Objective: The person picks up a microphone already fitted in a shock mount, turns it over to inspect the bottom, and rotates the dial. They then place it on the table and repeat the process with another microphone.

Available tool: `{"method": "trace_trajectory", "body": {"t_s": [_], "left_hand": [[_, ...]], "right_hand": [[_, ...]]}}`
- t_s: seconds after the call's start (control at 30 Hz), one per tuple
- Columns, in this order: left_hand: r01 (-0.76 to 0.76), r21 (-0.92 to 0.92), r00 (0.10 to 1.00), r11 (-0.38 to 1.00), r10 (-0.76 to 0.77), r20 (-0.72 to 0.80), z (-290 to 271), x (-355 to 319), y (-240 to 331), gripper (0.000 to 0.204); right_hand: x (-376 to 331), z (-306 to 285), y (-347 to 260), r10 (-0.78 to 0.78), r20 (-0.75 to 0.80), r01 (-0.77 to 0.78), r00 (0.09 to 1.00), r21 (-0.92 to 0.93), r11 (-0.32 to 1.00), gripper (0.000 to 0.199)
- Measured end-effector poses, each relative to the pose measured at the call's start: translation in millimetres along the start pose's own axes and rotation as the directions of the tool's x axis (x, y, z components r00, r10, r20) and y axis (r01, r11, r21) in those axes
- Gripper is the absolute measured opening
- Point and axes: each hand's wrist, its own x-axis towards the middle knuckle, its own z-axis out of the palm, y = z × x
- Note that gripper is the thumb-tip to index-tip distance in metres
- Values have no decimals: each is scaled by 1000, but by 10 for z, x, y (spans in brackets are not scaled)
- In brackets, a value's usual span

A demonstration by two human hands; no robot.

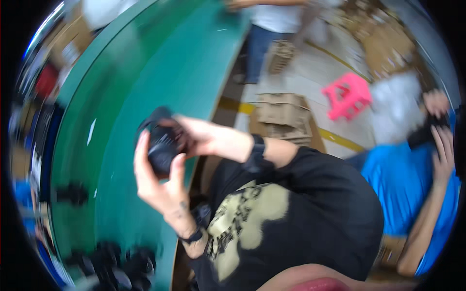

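Both of my hands hold a smooth, black, rounded object over the green table; blur hides its exact kind. My left hand grips its near side, fingers along the left and thumb on the right. My right hand closes round its far right side, with its fingertips partly hidden behind it. Dark bands circle both my wrists. At the lower left, several black objects lie together on the green tabletop, and another small black object lies by the table's left side.
A raised rim runs along the table's far left side. On the floor are stacked brown cartons and a pink stool. One person in blue holds a black object at the right; another in a white top stands beyond the table.
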Motion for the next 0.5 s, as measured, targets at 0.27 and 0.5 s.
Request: {"method": "trace_trajectory", "body": {"t_s": [0.27,0.5], "left_hand": [[214,-350,973,912,-169,155,195,-299,51,33],[-103,-518,994,849,106,-23,327,-395,-55,33]], "right_hand": [[-540,-311,30,-192,8,192,981,-121,974,45],[-779,-258,6,-216,-30,206,976,-193,959,40]]}}
